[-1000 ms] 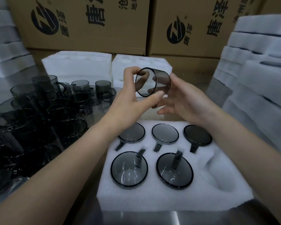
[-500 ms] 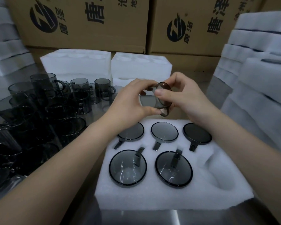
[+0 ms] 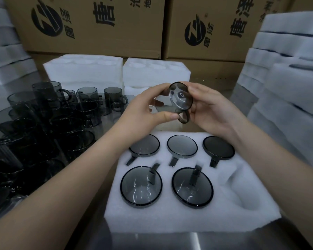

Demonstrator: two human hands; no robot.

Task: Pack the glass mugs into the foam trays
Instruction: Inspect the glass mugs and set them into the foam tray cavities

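A smoky grey glass mug (image 3: 179,100) is held in the air above the far edge of a white foam tray (image 3: 188,219). Its base faces me and its handle points down. My left hand (image 3: 143,109) grips its rim end between thumb and fingers. My right hand (image 3: 211,109) cups the base end from the right. Several mugs sit upside down in the tray's pockets, such as one at the front (image 3: 141,186). The front right pocket (image 3: 240,192) holds nothing.
Many loose grey mugs (image 3: 43,127) crowd the table on the left. Two white foam blocks (image 3: 83,69) stand behind, before cardboard boxes (image 3: 90,24). Stacks of foam trays (image 3: 287,87) rise on the right and far left.
The mug has been turned in both hands: its open mouth faced me a second ago, now its base faces me and the handle hangs down. It stays above the tray's far edge.
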